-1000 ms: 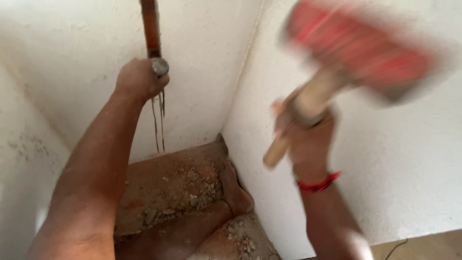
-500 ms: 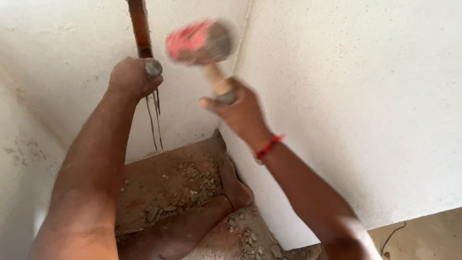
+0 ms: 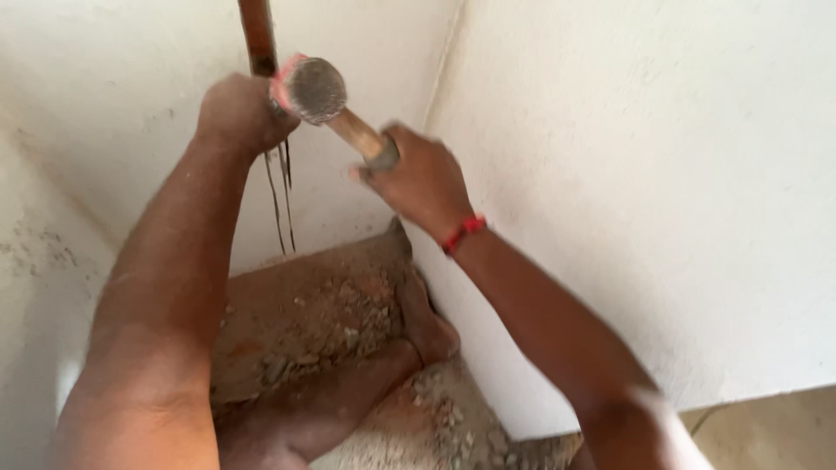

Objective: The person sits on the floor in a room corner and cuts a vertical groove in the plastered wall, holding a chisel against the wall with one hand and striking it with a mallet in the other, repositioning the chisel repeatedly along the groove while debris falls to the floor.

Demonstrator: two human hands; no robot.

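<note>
One hammer is in view, with a grey metal head edged in red and a wooden handle. The right hand is closed around the handle's lower end, fingers wrapped fully; the head stands up and to the left of that grip, and its flat face is turned toward the camera. One red band circles the right wrist, just below the grip.

The left hand is clenched in a fist against the white wall. The hammer head sits right at this fist, touching or nearly touching its right side. Whatever the fist encloses is hidden by the fingers and the hammer head, so its contents cannot be told.

One narrow reddish-brown chase runs vertically in the wall directly above the left fist. Two thin dark cracks or scored lines run down the wall directly below it.

Two white wall faces meet in one corner, which lies between the two hands and slightly behind the hammer handle. The second face stands to the right of the right forearm.

Well below both grips, one bare foot rests on a brown broken floor patch strewn with loose rubble; the pieces are too many and small to count.
</note>
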